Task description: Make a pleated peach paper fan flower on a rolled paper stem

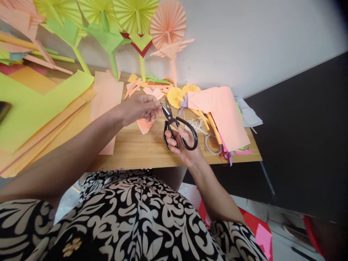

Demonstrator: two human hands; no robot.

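Scissors (170,118) beside paper fans (136,18).
Right hand (182,151) grips the handles, blades parted; left hand (141,108) pinches closed, contents unclear; fans apparently assembled, sheets (104,99) unfolded.

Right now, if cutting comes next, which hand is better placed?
Probably the right hand: it holds the scissors, partly open, while the left hand has its fingertips pinched together beside the blades.

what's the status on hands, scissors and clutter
Right hand holding black scissors, blades apart. Left hand by blades; anything pinched too small to tell. White string tangle on table, beside scissors.
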